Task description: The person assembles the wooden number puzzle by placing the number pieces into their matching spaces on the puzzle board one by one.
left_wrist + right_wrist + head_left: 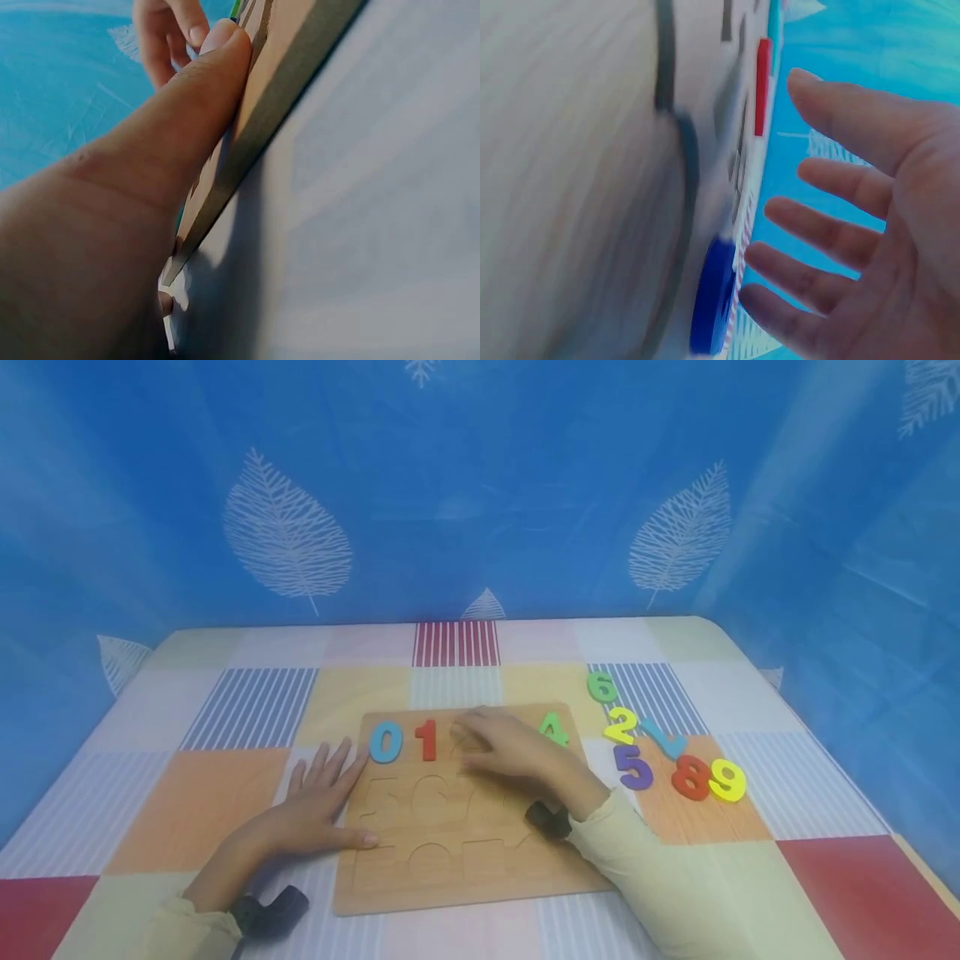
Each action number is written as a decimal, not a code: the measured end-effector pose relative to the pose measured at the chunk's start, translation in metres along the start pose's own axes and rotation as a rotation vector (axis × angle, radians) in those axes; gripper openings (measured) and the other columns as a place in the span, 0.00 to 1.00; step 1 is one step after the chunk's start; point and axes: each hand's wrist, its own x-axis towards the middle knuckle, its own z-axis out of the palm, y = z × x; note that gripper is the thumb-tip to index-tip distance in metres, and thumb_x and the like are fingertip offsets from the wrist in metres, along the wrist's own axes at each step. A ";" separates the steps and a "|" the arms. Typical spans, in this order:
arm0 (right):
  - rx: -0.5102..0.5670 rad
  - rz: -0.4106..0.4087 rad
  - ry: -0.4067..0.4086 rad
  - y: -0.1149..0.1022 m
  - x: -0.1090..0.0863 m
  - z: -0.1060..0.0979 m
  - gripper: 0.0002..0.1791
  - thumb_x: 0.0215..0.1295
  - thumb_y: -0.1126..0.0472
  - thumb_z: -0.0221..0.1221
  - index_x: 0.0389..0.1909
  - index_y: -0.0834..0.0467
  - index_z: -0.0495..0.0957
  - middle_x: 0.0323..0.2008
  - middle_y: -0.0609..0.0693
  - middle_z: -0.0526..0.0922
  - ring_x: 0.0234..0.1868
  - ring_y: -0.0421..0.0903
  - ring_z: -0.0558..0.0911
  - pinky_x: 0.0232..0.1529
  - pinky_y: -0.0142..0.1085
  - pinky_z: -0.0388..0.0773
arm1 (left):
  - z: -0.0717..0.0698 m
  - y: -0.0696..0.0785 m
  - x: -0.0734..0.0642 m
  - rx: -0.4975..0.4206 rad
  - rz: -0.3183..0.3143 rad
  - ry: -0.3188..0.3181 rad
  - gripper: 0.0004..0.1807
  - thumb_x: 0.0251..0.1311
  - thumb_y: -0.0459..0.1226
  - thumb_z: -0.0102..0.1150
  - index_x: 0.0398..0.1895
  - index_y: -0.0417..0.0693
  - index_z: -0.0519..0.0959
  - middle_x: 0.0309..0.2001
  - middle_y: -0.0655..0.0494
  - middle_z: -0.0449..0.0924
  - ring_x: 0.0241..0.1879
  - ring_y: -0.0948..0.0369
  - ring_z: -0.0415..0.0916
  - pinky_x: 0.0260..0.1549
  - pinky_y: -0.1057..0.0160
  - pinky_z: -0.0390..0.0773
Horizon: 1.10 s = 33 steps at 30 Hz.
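- Right grip (516,750): released, fingers loose over the board (442,893), carrying nothing.
- Left grip (318,806): also released, thumb touching the board near 9 o'clock.
- We seem to be filling the top row; the gap at 3 o'clock of the 1 (428,741) calls for fetching the 2 (622,727).
- We count four numbers set: 0 (376,745), 1, 4 (558,737), a blue one (714,300).
- Six lie loose on the desk (225,793), at the board's 2 o'clock: 6 (594,687), 2, 5 (637,767), 7 (669,742), 8 (691,777), 9 (738,781).

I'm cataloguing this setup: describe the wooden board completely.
The board looks wooden: flat, light brown, round-cornered, with shaped recesses. It lies on a patchwork cloth. A blue 0, red 1, blue piece and green 4 line its far row. The left hand touches its left side; the right hand hovers above.
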 end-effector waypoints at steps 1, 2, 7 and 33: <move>0.003 -0.003 0.014 0.002 -0.005 -0.002 0.32 0.58 0.51 0.60 0.62 0.57 0.65 0.59 0.53 0.71 0.62 0.49 0.69 0.63 0.41 0.64 | 0.000 0.000 0.000 -0.001 0.001 0.002 0.61 0.42 0.65 0.58 0.72 0.45 0.41 0.71 0.35 0.27 0.67 0.35 0.19 0.58 0.34 0.20; 0.007 -0.003 0.022 0.004 -0.009 -0.003 0.31 0.58 0.52 0.59 0.62 0.58 0.66 0.59 0.54 0.71 0.62 0.50 0.68 0.63 0.42 0.63 | -0.001 0.000 0.000 0.002 -0.001 0.002 0.61 0.42 0.65 0.58 0.72 0.45 0.41 0.71 0.36 0.27 0.67 0.35 0.19 0.58 0.34 0.20; 0.009 0.022 0.041 0.014 -0.028 -0.013 0.30 0.58 0.55 0.60 0.62 0.59 0.65 0.59 0.56 0.71 0.63 0.53 0.68 0.63 0.45 0.63 | -0.002 0.002 -0.001 -0.005 -0.002 0.004 0.61 0.41 0.65 0.59 0.72 0.45 0.42 0.71 0.35 0.28 0.67 0.34 0.21 0.58 0.33 0.21; 0.011 0.641 -0.077 0.099 -0.086 -0.082 0.44 0.54 0.53 0.62 0.66 0.68 0.53 0.64 0.71 0.56 0.65 0.69 0.53 0.64 0.60 0.50 | 0.002 0.003 -0.001 -0.012 0.015 0.018 0.60 0.42 0.64 0.60 0.71 0.43 0.43 0.71 0.34 0.29 0.67 0.35 0.20 0.58 0.33 0.21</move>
